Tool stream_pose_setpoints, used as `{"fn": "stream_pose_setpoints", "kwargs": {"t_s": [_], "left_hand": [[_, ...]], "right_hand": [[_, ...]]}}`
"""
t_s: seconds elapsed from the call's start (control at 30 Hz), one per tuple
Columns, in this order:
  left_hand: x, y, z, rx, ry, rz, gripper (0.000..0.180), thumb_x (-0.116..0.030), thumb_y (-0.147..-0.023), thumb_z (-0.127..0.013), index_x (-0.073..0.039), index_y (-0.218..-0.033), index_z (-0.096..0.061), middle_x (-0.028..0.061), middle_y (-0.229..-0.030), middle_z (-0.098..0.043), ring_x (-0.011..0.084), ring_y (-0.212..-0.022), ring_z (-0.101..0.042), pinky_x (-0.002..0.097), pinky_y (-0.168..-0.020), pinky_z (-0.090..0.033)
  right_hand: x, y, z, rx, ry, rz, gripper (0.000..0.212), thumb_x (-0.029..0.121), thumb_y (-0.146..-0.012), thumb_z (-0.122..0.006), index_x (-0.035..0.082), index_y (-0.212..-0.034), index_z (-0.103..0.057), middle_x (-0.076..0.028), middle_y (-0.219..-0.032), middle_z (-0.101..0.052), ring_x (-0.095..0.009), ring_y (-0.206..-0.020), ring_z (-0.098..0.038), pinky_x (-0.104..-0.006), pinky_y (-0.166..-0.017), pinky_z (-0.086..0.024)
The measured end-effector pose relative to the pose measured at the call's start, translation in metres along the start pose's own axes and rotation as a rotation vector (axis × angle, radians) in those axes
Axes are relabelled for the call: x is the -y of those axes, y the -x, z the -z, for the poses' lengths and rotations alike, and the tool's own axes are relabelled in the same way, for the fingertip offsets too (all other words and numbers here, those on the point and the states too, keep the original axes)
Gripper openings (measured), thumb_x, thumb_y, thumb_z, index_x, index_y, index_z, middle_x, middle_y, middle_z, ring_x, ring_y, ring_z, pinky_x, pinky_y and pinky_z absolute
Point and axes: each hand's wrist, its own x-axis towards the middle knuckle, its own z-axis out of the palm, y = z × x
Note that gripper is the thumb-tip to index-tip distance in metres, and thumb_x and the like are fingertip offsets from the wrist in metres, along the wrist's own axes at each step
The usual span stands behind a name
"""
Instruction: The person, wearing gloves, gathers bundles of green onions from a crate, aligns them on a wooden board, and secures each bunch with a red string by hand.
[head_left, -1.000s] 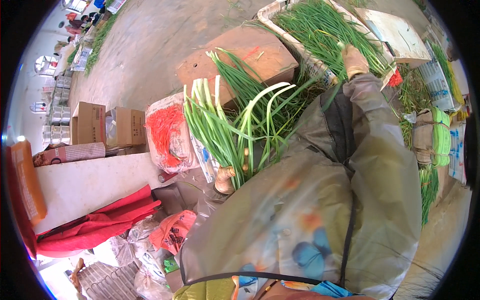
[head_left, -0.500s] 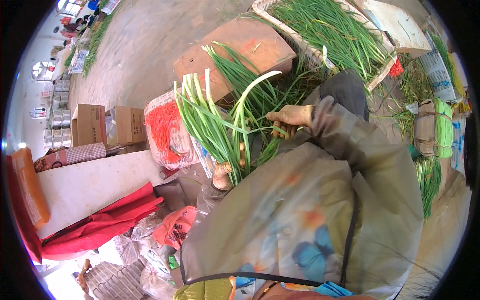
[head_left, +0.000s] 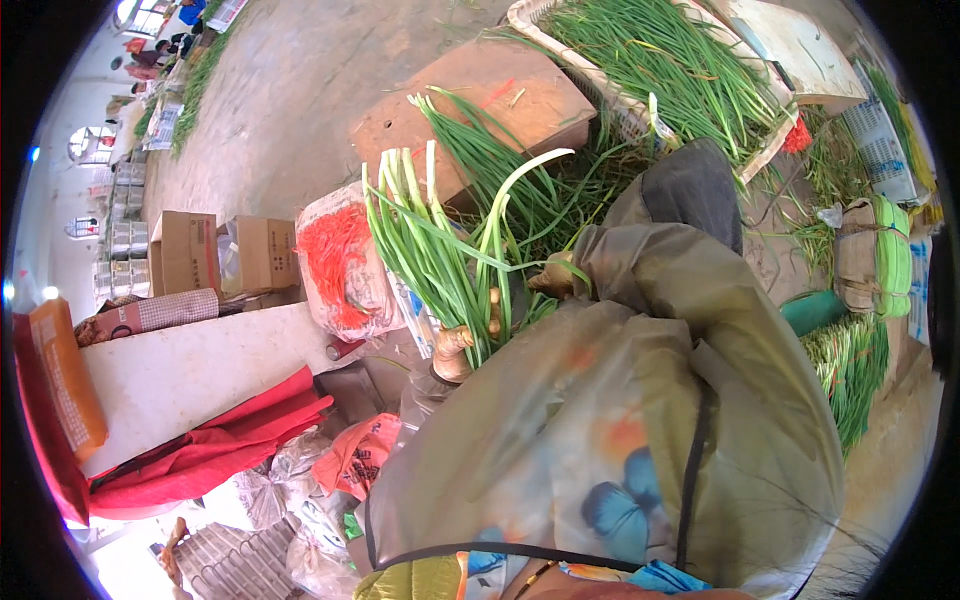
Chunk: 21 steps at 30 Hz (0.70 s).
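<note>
My left hand [head_left: 453, 354] is closed round the lower part of a bunch of scallion-like green stalks [head_left: 420, 240]. Their pale thick ends point up and away from me, and one pale stalk bends off to the right. Beside the bunch, my right hand [head_left: 555, 277] is low at my lap, its fingers curled and partly hidden by the sleeve. Whatever it may hold among the green leaves cannot be made out. More loose green leaves [head_left: 490, 150] lie just beyond, over a brown wooden board [head_left: 410, 110].
A pale plastic crate [head_left: 530, 20] full of long green leaves stands far right. Left of my hands is a bag with red netting strips [head_left: 335, 265], with cardboard boxes [head_left: 188, 255] behind it. A white board [head_left: 200, 375] and red cloth [head_left: 210, 450] lie at the left.
My right hand has dropped lower and nearer my body, and its sleeve now covers more of it. My left hand keeps the bunch in nearly the same place.
</note>
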Motion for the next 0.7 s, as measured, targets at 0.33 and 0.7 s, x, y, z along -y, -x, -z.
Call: {"fn": "stream_pose_setpoints", "kwargs": {"t_s": [0.33,0.7], "left_hand": [[0.002,-0.007,0.006,0.04,-0.076,-0.052,0.075,-0.019,-0.058,-0.08,0.006,-0.121,-0.047,0.0095,-0.099,-0.061,0.0172,-0.083,-0.056,0.0275,-0.07,-0.046],[-0.003,-0.004,-0.004,-0.035,-0.034,-0.022,0.069,-0.01,-0.056,-0.078,0.004,-0.118,-0.05,0.0087,-0.097,-0.062,0.0188,-0.076,-0.058,0.0283,-0.067,-0.048]], "right_hand": [[0.007,0.056,0.027,-0.847,-0.708,0.322,0.048,-0.003,-0.07,-0.065,0.003,-0.115,-0.05,-0.006,-0.079,-0.052,-0.017,-0.072,-0.053,-0.0311,-0.068,-0.049],[0.109,0.179,0.103,-0.306,-1.389,1.143,0.058,0.009,-0.08,-0.063,0.005,-0.131,-0.036,-0.013,-0.123,-0.049,-0.015,-0.094,-0.057,-0.0273,-0.082,-0.047]]}}
